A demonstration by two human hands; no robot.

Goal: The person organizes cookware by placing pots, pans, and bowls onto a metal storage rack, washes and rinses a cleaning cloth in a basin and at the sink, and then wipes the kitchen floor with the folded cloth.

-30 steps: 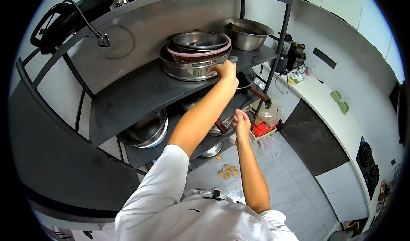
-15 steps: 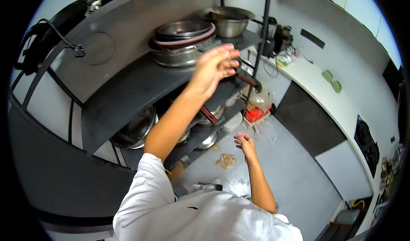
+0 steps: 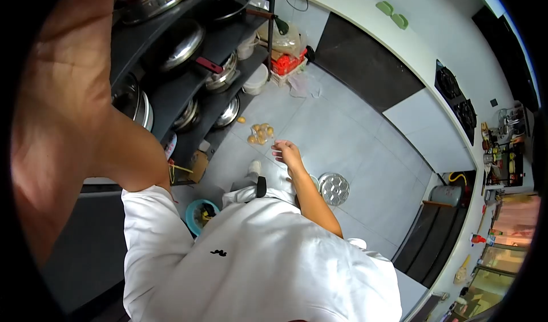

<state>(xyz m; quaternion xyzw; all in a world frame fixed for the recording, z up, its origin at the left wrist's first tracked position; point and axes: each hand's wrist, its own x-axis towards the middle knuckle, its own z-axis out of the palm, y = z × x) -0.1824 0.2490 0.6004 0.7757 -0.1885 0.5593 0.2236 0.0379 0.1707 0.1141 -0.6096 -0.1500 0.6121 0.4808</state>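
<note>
My left hand [image 3: 71,59] is raised very close to the camera at the left. Its palm and wrist show, but the fingers lie beyond the top edge. Behind it, the dark shelf rack [image 3: 182,88] holds metal pans and lids. Low in front of my body hangs my right hand [image 3: 287,152], fingers loosely bent and apart, nothing in them. Past its fingertips, a clear bag of round yellow-brown things [image 3: 261,133] rests on the floor, with a single similar piece [image 3: 241,120] beside it.
A turquoise basin [image 3: 197,216] and a round metal rack with holes [image 3: 334,189] are on the floor by my body. A red-and-white basket [image 3: 288,65] stands at the rack's far end. Along the right runs a white counter [image 3: 411,59] with a gas stove [image 3: 456,99].
My left hand has come from the upper shelf toward the camera, at the left edge. The view has tilted down. My right hand stays low, fingers still loose.
</note>
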